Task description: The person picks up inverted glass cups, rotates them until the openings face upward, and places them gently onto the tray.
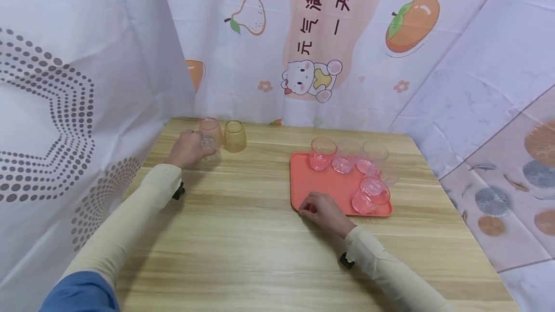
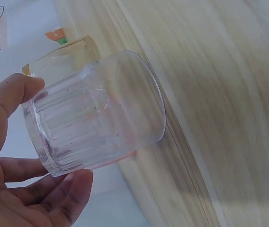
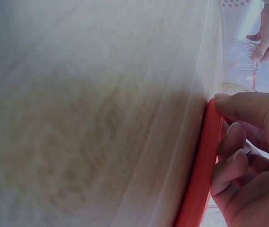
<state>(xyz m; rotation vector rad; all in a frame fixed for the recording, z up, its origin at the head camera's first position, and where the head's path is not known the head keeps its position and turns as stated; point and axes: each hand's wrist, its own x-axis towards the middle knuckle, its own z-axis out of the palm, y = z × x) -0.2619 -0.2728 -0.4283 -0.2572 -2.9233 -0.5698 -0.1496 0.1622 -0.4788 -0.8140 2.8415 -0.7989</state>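
At the far left of the table my left hand point(image 1: 188, 149) grips a clear glass point(image 2: 96, 113) by its thick base. Thumb on one side and fingers on the other, it holds the glass mouth down, the rim close over the wood. Right behind that glass stands a pink glass point(image 1: 210, 128), and beside it an amber glass point(image 1: 235, 137), both upside down. My right hand point(image 1: 324, 211) is at the near left corner of a red tray point(image 1: 321, 184). Its thumb and curled fingers pinch the tray's rim, as the right wrist view shows.
Several glasses stand mouth up on the tray: a pinkish glass point(image 1: 323, 152) at the back left, a clear glass point(image 1: 345, 157) beside it, and a pinkish glass point(image 1: 368, 196) at the front right. A printed curtain point(image 1: 256, 76) hangs behind the wooden table point(image 1: 243, 244).
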